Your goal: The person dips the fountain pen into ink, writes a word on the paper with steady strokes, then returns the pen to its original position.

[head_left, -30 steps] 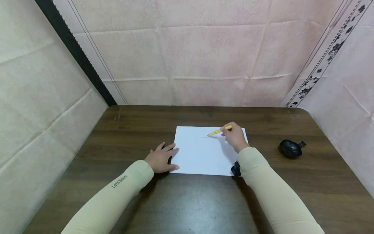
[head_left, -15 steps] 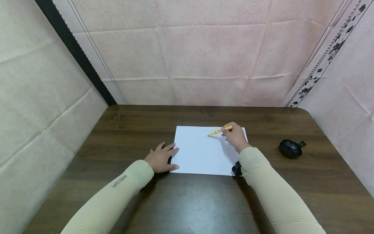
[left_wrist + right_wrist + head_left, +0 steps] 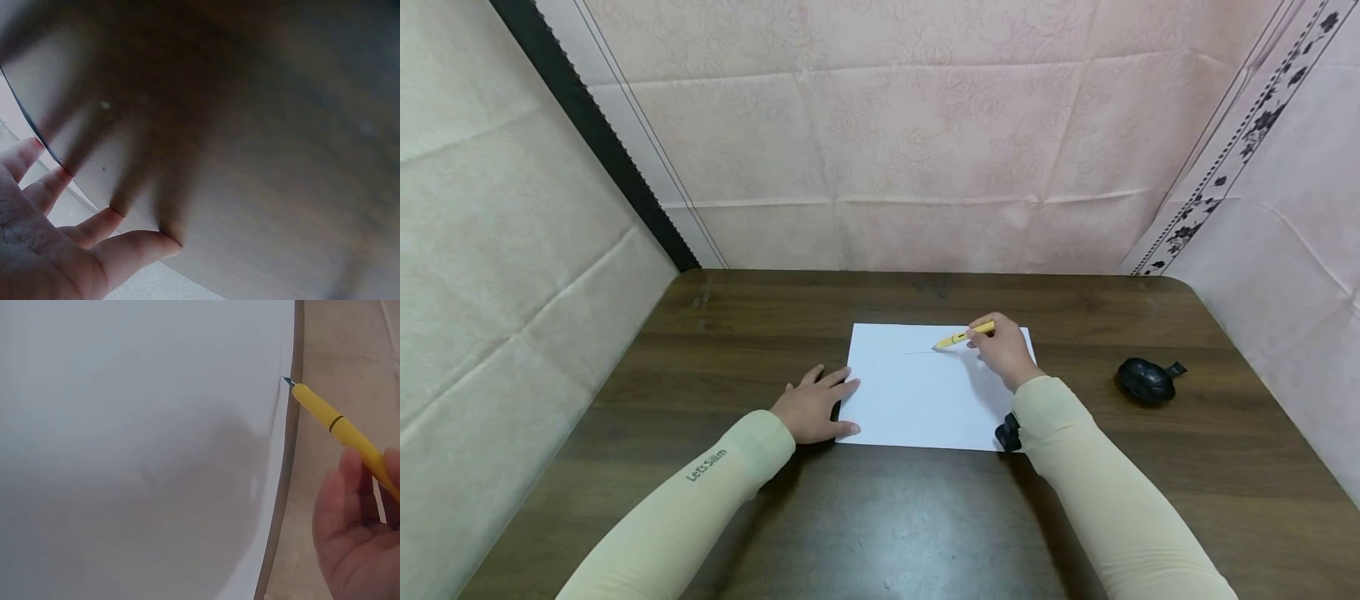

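Note:
A white sheet of paper [image 3: 910, 400] lies flat on the brown table. My right hand [image 3: 1002, 354] pinches a yellow pen [image 3: 957, 338] with a black ring round its barrel. The pen's dark pointed tip [image 3: 288, 380] meets the sheet on a thin, faint line [image 3: 919, 353] near the far edge. On the left, my left hand [image 3: 814, 408] rests with fingers spread, thumb and some fingertips over the sheet's left edge. The left wrist view shows that hand [image 3: 56, 244] from the palm side, its fingertips pressed to the surface.
A black rounded object [image 3: 1146, 381] with a small tab sits on the table [image 3: 760, 333] to the right. Pale cloth [image 3: 925, 150] hangs behind and at both sides. A black device [image 3: 1007, 433] is at my right wrist.
My right wrist has shifted very slightly to the right, while the pen tip stays at nearly the same spot on the line. The left hand has not moved.

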`<state>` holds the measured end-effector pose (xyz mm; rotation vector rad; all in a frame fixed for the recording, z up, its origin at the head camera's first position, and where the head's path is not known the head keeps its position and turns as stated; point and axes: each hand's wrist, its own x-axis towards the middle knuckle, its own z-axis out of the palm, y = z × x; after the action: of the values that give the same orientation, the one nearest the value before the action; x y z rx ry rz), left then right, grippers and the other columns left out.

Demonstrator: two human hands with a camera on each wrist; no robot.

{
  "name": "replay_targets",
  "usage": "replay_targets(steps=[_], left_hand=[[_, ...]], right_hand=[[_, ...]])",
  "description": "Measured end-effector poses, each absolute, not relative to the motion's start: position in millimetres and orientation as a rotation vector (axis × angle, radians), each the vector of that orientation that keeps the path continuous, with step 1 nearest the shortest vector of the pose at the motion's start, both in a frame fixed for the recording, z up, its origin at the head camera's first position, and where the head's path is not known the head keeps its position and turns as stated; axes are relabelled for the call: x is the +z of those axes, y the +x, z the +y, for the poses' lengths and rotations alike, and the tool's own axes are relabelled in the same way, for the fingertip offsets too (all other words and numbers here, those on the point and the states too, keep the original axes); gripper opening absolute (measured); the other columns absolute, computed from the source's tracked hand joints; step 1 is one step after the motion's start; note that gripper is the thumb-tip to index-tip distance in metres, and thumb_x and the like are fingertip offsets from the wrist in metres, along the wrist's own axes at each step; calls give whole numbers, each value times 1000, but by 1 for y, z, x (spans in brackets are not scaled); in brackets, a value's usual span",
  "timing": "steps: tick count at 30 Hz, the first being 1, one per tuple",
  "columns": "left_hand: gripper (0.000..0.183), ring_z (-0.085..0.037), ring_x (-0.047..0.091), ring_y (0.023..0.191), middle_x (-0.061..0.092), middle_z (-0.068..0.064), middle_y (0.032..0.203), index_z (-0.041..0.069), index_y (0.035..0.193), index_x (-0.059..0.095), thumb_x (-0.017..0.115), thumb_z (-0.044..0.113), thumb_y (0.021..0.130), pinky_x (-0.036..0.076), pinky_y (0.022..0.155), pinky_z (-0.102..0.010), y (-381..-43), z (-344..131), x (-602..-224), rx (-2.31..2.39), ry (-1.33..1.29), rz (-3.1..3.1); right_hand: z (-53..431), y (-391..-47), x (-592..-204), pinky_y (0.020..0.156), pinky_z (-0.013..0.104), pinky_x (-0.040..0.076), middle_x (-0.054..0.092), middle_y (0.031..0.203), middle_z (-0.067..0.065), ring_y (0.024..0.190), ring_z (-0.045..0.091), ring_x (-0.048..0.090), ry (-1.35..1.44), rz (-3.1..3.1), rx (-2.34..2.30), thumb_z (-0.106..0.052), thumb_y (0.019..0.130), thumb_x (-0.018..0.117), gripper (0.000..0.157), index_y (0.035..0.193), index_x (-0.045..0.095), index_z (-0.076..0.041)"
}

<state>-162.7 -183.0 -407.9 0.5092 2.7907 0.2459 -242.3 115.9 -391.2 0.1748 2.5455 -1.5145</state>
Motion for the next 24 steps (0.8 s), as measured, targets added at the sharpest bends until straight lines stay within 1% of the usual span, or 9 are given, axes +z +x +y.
replay_targets(steps=[17,24], left_hand=[[72,-43,20,143,27,-3,158,22,150,38,61,53,89,29,99,-72,-163,-182,-409,242,512,2793],[73,-42,19,144,27,-2,158,23,150,37,61,54,89,29,99,-72,-163,-183,-410,233,510,2794]], right_hand=[[116,-250,-396,94,41,49,56,121,19,112,31,59,194,2548,-1589,-18,102,50,28,124,51,-2],[113,-252,-397,93,42,50,56,121,19,110,30,60,189,2543,-1628,-16,101,52,26,123,52,-1]])
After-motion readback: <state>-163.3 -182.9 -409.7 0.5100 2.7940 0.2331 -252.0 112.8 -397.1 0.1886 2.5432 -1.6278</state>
